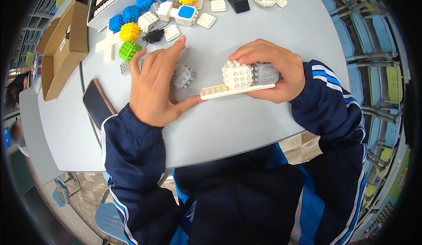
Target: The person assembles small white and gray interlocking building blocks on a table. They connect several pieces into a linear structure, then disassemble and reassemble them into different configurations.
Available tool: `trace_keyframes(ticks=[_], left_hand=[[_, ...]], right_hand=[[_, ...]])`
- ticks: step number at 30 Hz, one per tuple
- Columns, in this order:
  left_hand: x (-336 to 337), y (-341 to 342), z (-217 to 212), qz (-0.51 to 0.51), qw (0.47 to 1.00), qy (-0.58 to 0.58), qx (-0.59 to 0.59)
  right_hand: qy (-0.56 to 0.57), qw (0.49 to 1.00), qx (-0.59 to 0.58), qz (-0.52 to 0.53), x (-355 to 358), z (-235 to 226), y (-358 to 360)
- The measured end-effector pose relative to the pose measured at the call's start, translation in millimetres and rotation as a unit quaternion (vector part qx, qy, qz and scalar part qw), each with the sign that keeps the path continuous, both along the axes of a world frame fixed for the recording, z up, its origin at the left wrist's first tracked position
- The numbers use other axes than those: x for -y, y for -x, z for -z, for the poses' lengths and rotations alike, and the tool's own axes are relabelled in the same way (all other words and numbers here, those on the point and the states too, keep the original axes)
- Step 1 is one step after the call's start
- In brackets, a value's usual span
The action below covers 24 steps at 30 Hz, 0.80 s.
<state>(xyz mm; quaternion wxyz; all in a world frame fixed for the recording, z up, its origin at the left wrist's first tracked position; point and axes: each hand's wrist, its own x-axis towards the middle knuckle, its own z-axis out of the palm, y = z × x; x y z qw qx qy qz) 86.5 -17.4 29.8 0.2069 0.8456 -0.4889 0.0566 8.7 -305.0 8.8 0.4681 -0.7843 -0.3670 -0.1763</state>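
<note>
The small block build (239, 81) sits on the grey table (246, 122) right in front of you: a long white strip (228, 90) lying flat, with a white studded cube (237, 74) and a grey studded cube (266, 73) standing side by side on top of it. Your right hand (274, 71) is curled around the far end of the build, fingers (248, 54) bent over the tops of the two cubes and thumb under the strip, so it has a firm hold. Your left hand (154, 89) is open and holds nothing; the fingers stretch up and away across the table while the thumb tip touches the near end of the white strip. Just behind that thumb, between your two hands, a loose grey studded cube (183, 76) rests on the table. Beyond your left fingers lies a scatter of blocks: a green cube (129, 50), a yellow cube (129, 32), several blue cubes (132, 13), white cubes and flat white tiles. A dark phone (97, 103) lies near the table edge beside your left wrist, and an open cardboard box (66, 47) stands further out to the left.
</note>
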Motion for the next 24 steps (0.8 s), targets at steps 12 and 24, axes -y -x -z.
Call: trace_keyframes(ticks=[12, 24], left_hand=[[-8.3, -7.8, -7.4, -0.020, 0.999, 0.043, -0.022], [-1.3, 12.6, -11.7, 0.049, 0.988, 0.129, -0.071]], right_hand=[[0.038, 0.999, 0.015, 0.028, -1.8, -5.2, -1.3], [0.044, 0.999, 0.022, 0.006, -6.9, -4.5, 2.1]])
